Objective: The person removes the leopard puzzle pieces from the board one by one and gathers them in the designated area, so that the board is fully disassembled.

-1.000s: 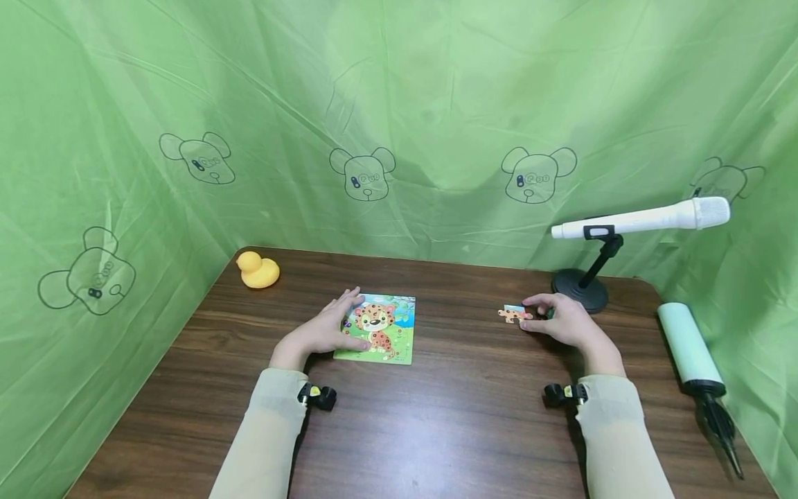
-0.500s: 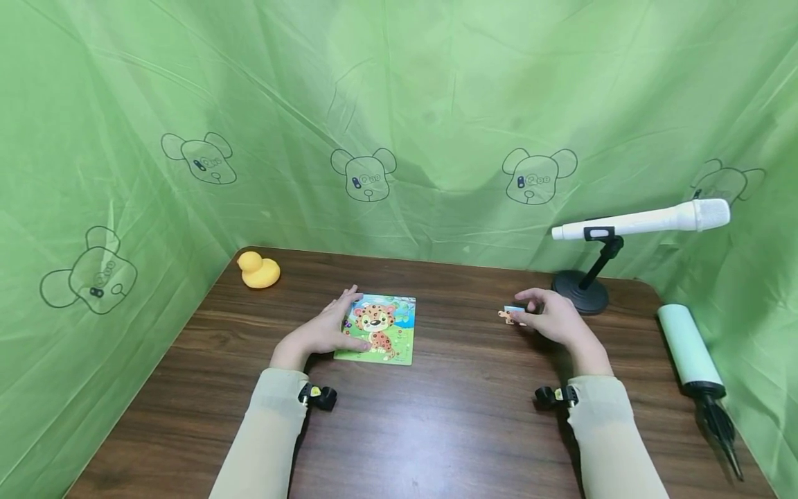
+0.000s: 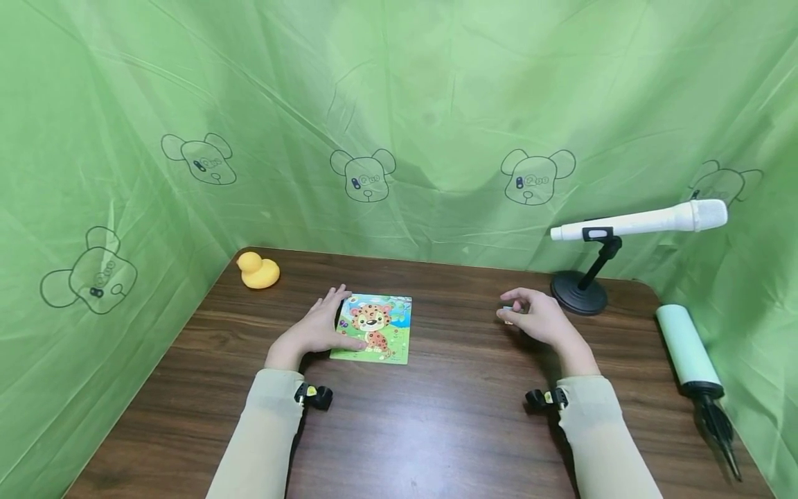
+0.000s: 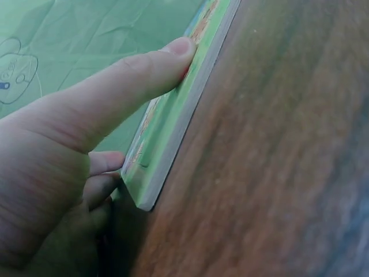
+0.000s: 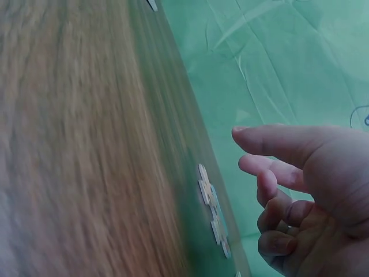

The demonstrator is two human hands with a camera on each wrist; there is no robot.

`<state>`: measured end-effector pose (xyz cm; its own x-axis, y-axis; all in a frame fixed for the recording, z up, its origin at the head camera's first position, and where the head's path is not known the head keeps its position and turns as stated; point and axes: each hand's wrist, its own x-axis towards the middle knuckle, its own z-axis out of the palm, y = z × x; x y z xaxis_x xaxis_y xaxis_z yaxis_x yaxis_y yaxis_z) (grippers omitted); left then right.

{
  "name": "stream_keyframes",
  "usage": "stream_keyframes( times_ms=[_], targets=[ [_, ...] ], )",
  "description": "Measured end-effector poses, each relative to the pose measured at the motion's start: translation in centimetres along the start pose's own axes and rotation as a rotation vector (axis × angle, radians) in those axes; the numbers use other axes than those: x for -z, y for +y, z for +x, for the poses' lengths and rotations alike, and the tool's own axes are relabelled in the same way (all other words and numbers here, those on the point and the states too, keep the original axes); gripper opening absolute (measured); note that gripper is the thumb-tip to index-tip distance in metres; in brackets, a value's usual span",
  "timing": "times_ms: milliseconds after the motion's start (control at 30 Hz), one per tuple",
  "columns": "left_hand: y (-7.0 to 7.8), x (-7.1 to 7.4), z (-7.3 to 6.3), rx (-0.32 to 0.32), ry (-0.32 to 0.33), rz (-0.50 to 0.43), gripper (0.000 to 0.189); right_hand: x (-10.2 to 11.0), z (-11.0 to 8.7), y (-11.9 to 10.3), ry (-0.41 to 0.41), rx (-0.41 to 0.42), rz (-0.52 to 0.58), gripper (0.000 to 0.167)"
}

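"While your left hand [image 3: 314,329], spread, rests on the leopard puzzle board [image 3: 388,331], left of centre, what's risky?"
"Your right hand [image 3: 539,319]: narrow finger gap, holding nothing, near puzzle pieces [image 5: 213,210] on the right; pinching off-centre could skid them."

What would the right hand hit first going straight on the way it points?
Probably the small, flat, beige-and-blue jigsaw-shaped piece on the brown wood-grain table, just ahead of the right hand. Depth is unclear; it might pass over.
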<state>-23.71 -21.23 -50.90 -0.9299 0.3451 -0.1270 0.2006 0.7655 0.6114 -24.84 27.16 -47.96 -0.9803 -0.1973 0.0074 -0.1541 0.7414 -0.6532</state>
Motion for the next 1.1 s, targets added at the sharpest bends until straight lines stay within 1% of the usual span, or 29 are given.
stream_keyframes(
  times_ms=[133,367,500,667,767,900,967,1100],
  targets=[
    [-0.3,-0.2,0.1,0.001,-0.001,-0.013,0.131,-0.6,0.1,-0.5,-0.004,0.007,-0.017,0.038],
    [0.0,-0.1,-0.1,0.005,0.000,-0.032,0.133,-2.1,0.3,-1.5,-0.006,0.065,-0.034,0.037],
    [-0.1,-0.2,0.0,-0.004,0.009,-0.021,0.136,-2.9,0.3,-2.7,-0.005,0.087,-0.022,0.036],
    [-0.5,-0.4,0.2,-0.009,0.027,-0.006,0.138,-3.8,0.3,-4.7,0.012,0.078,0.018,0.035],
    [-0.6,-0.5,0.3,-0.006,0.033,0.000,0.138,-4.7,0.4,-6.2,0.023,0.075,0.087,0.035],
    [-0.6,-0.4,0.2,-0.021,0.037,0.003,0.135,-6.3,0.5,-8.3,0.002,0.091,0.218,0.035],
    [-0.6,-0.4,0.2,-0.032,0.040,0.002,0.133,-7.3,0.7,-9.3,-0.014,0.094,0.258,0.034],
    [-0.5,-0.4,0.1,-0.042,0.042,-0.005,0.131,-9.4,1.7,-11.8,-0.038,0.095,0.298,0.033]
  ],
)
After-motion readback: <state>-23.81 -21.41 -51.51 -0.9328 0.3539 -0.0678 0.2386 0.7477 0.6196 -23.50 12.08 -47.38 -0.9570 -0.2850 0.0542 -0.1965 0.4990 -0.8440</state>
